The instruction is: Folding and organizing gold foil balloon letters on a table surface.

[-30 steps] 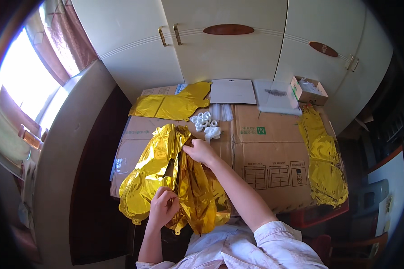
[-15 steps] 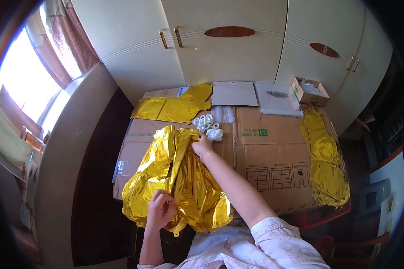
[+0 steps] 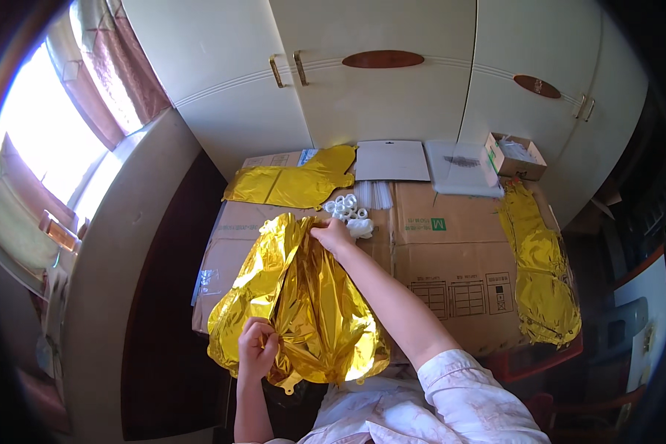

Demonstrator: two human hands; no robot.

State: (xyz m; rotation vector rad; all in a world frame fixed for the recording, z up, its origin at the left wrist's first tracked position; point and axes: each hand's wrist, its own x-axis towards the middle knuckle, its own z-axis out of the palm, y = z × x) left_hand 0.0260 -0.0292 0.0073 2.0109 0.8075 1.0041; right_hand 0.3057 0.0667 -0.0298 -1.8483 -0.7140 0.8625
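Between my hands hangs a large gold foil balloon point(image 3: 325, 311), deflated and creased, with small tabs along its lower edge. My left hand point(image 3: 257, 348) pinches its near left side with curled fingers. My right hand point(image 3: 333, 237) grips its far top edge, fingers partly hidden by the foil. Just beyond the right hand lie several white rings point(image 3: 340, 207), perhaps ribbon rolls, and a crumpled white piece point(image 3: 360, 228). Another flat gold foil balloon point(image 3: 288, 181) is spread at the back left of the cardboard-covered table.
Flattened cardboard point(image 3: 451, 259) covers the table. A pile of gold foil balloons point(image 3: 540, 274) lies along its right edge. At the back are clear strips point(image 3: 374, 195), a grey-white board point(image 3: 391, 160), a clear plastic packet point(image 3: 459, 170) and a small open box point(image 3: 516, 157). Cream cabinets point(image 3: 377, 96) stand behind.
My left hand has shifted slightly left and down along the foil. The folds between my hands have spread wider, and the dark gap in the middle has closed. Both hands keep their hold.
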